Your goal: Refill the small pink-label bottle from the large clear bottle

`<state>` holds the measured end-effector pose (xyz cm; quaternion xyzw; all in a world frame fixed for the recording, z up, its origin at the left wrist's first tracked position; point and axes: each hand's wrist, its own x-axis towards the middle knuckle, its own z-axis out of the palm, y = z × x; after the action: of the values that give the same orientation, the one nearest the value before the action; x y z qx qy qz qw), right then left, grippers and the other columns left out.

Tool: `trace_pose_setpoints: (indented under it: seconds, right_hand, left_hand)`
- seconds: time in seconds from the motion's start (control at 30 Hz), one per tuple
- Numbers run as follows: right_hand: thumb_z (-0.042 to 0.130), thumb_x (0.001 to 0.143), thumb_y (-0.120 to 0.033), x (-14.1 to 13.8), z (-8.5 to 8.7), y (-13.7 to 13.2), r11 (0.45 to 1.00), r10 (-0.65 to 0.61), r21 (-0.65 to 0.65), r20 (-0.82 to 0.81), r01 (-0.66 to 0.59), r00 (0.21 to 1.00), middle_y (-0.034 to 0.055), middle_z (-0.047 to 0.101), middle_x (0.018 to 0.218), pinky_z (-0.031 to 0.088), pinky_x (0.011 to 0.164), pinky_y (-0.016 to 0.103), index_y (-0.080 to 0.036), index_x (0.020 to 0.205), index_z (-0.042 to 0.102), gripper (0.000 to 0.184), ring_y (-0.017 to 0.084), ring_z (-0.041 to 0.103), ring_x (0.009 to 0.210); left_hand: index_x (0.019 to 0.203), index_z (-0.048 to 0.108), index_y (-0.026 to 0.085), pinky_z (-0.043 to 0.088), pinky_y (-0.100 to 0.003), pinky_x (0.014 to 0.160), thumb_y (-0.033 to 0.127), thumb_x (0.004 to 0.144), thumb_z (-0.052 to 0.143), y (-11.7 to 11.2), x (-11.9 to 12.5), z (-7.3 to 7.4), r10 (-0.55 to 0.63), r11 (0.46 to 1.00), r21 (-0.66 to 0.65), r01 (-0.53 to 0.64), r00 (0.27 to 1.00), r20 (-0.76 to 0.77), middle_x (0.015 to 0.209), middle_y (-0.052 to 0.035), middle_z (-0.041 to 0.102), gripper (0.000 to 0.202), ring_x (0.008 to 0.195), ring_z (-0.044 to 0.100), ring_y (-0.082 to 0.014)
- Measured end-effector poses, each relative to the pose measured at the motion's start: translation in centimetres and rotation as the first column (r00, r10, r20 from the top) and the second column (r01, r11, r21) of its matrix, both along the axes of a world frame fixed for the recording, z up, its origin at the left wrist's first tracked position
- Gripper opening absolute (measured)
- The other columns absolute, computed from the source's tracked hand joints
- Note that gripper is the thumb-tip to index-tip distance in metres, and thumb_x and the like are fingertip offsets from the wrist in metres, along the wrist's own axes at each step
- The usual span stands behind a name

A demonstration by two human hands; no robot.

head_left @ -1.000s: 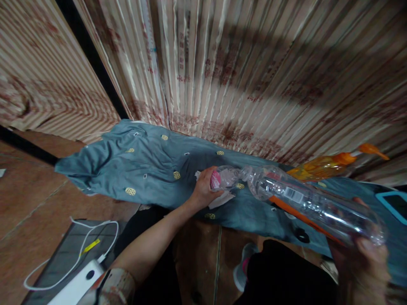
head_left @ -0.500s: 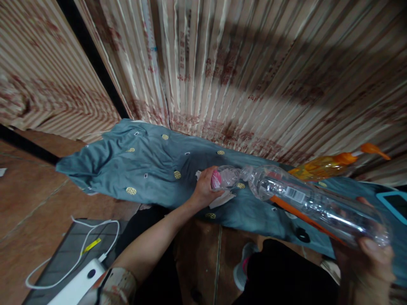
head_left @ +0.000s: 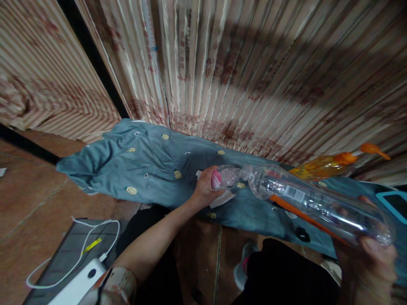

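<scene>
My left hand (head_left: 205, 189) is closed around the pink-marked end of a small clear plastic bottle (head_left: 231, 177). My right hand (head_left: 378, 258), partly blurred, grips the base of a large clear plastic bottle (head_left: 313, 199) with a barcode on its side. The large bottle lies slanted, its narrow neck pointing left and meeting the small bottle's open end. I cannot tell whether the two are pressed together. Both look see-through, with no liquid that I can make out. A crumpled white tissue (head_left: 222, 199) lies just below my left hand.
Behind the large bottle stands an orange pump bottle (head_left: 321, 166) on the blue-green cloth (head_left: 152, 165). An orange strip (head_left: 302, 216), a black ring-shaped item (head_left: 302, 234) and a blue-framed object (head_left: 392, 205) lie rightward. A white power bank (head_left: 78, 281) with cable is lower left. Striped curtain (head_left: 203, 76) hangs behind.
My right hand and the base of the large bottle have shifted very slightly to the right. My left hand and the small bottle have stayed in place.
</scene>
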<state>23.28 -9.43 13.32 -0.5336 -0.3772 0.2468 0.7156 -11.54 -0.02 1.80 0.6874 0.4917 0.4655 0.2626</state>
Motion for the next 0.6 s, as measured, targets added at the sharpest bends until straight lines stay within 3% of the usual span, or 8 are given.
trace_pose_setpoints:
  seconds: [0.27,0.6]
  right_hand:
    - [0.091,0.052,-0.060,-0.46,0.19,-0.20,0.999,-0.011,-0.034,0.021,0.011,1.000,0.0141,0.074,0.129,0.065,0.085,0.073,-0.036,0.124,0.085,0.077,0.054,0.067,0.131]
    - [0.090,0.052,-0.055,0.37,-0.05,-0.29,0.998,0.028,-0.059,0.033,-0.026,0.999,0.0136,0.076,0.128,0.068,0.084,0.071,-0.037,0.119,0.087,0.070,0.052,0.071,0.125]
  left_hand:
    - [0.148,0.056,0.017,0.056,-0.061,0.125,0.023,0.070,0.098,0.00,0.01,-0.04,-0.007,1.000,-0.004,0.007,1.000,-0.001,0.150,-0.0197,0.071,0.088,0.141,0.070,-0.0399]
    - [0.149,0.059,0.021,0.057,-0.063,0.123,0.025,0.070,0.098,-0.04,-0.02,0.27,0.008,1.000,-0.026,-0.009,0.999,-0.036,0.148,-0.0155,0.071,0.089,0.139,0.069,-0.0402]
